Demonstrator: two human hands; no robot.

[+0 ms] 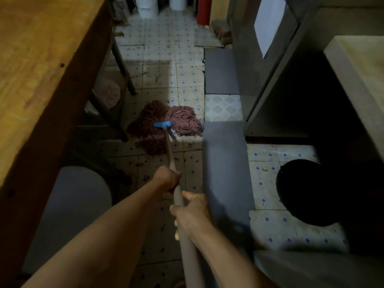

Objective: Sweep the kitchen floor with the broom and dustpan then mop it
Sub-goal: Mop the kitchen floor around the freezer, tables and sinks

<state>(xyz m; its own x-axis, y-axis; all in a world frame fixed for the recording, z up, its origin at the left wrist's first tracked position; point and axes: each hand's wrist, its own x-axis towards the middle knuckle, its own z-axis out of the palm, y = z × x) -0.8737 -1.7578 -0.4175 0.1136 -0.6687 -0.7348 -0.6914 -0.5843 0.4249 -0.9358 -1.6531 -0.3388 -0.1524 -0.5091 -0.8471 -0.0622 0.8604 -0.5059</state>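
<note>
We hold the mop handle (179,204) w/ both hands. Left hand (167,177) is the fwd grip, fingers wrapped fully round the shaft; right hand (192,210) sits just behind it, nearer the body, also curled tight on the shaft w/ thumb lying along the top. Handle runs fwd and down to a blue clamp (162,124), which carries the mop head (164,125): reddish-pink yarn strands, spread flat on the tiled floor (162,53). Head lies approx. centre of the aisle, just beside the nearest leg of the wooden table (41,69) on the left and touching, or nearly touching, the grey raised step (225,167) on the right; we cannot tell which. Floor tiles are pale w/ small blue diamonds and dark specks. A grey rounded seat (70,208) sits under the table edge, lower left. A black bucket (301,192) stands right of the step, well apart from the mop head. Two white buckets (147,7) stand at the far end.
</note>
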